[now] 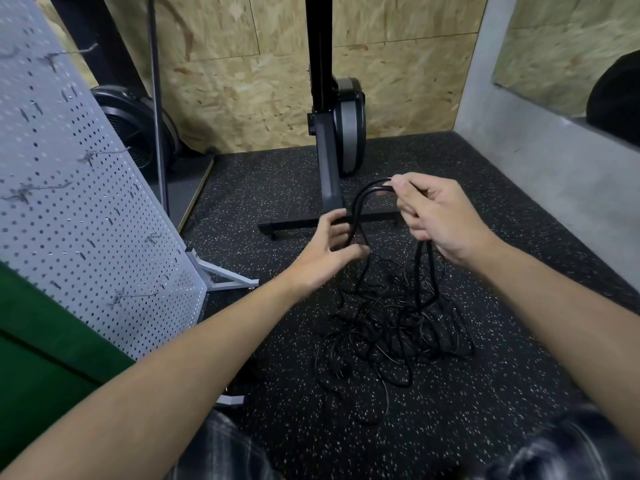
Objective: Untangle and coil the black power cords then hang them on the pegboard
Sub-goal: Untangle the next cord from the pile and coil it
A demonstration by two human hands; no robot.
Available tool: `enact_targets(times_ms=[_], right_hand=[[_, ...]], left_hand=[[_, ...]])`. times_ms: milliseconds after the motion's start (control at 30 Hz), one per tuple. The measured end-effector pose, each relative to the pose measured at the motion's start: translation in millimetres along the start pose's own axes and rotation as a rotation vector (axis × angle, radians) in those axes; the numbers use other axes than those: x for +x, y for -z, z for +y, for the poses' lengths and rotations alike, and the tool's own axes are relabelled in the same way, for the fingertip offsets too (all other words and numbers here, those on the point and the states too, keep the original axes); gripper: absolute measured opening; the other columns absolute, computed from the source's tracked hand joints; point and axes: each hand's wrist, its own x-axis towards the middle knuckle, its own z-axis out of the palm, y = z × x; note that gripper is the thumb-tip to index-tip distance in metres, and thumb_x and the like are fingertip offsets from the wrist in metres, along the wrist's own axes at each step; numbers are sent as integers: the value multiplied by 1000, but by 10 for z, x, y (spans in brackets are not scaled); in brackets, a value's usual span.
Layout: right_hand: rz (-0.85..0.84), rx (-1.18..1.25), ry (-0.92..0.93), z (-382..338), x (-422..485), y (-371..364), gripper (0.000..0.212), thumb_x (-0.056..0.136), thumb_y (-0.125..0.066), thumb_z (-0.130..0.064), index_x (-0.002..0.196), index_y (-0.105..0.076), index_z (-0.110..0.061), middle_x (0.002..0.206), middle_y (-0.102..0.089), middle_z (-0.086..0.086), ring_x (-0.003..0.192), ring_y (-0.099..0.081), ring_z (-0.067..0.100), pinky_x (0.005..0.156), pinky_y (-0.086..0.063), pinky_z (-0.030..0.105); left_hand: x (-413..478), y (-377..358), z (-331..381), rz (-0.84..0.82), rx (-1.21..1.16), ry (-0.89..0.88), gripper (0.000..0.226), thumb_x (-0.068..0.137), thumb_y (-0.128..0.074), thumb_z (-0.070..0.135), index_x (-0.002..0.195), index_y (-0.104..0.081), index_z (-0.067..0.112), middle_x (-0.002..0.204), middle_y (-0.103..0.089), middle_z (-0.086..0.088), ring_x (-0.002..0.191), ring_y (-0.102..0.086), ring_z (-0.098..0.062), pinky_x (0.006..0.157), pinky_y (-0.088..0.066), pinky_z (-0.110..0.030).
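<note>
Left hand (329,249) and right hand (440,220) each close their grip round a raised loop of the thin black power cords (391,327), the tangle at six o'clock on the speckled black rubber floor (491,382); tugging likely tightens knots

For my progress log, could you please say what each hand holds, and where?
Both hold a black cord: the right hand pinches the top of its raised loop; the left hand grips the loop's left side lower down.

Bare forearms (207,341); dk plaid clothing (221,448).
</note>
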Motion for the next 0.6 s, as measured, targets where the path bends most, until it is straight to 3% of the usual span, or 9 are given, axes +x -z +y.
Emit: enact_targets(times_ms=[67,133,233,300,367,467,533,600], right_hand=[[-30,57,0,-30,-15,-22,26,109,-54,-29,99,-78,-25,65,-34,-2,53,-24,11,44,-16,24],[-81,114,7,-78,-42,-64,34,109,-51,-27,90,-79,-33,66,-35,-2,53,-23,11,45,-13,26],[-143,145,-13,-126,-65,-93,46,110,-49,-27,73,-75,-39,68,-34,0,53,-22,11,45,-12,26],[-134,95,-19,-81,-45,-62,36,109,-52,-29,84,-77,-34,67,-35,0,53,-24,12,46,-14,27],[-78,-93,-19,14,-14,39,27,108,-53,-33,99,-77,-27,64,-38,-2,52,-29,12,46,-21,26],[-22,-511,-33,209,-22,258,29,107,-50,-46,101,-75,-33,62,-50,2,53,-43,14,55,-38,31],[-22,-722,-38,314,-74,403,33,104,-51,-53,96,-75,-30,65,-60,4,56,-49,14,60,-39,31],[0,-776,-34,349,-130,561,35,100,-56,-57,91,-74,-27,69,-67,-6,60,-57,10,61,-41,29]], left_hand=[[33,38,-80,-52,81,-25,79,87,-84,30,150,-36,37,155,-49,-2,144,-46,-16,121,-37,-41],[62,39,-228,-110,143,-25,58,93,-79,25,143,-51,34,144,-60,-2,138,-54,-14,119,-43,-44],[57,-14,-312,-87,214,-53,25,101,-69,19,126,-67,18,128,-70,-3,121,-64,-8,108,-47,-28],[37,-22,-286,-64,239,-60,16,108,-57,19,111,-70,10,110,-78,-3,106,-70,-10,100,-48,-24],[41,23,-249,-1,215,18,23,112,-47,26,100,-64,15,84,-77,-1,90,-76,-17,90,-52,-33],[41,156,-217,176,393,41,25,110,-53,31,91,-66,20,62,-59,9,55,-61,-8,59,-44,-28],[26,259,-217,208,576,-1,24,104,-65,32,82,-68,23,61,-54,9,52,-47,-5,50,-34,-23],[8,373,-269,182,735,-46,26,98,-73,31,74,-65,27,65,-57,9,59,-49,-7,53,-34,-24]])
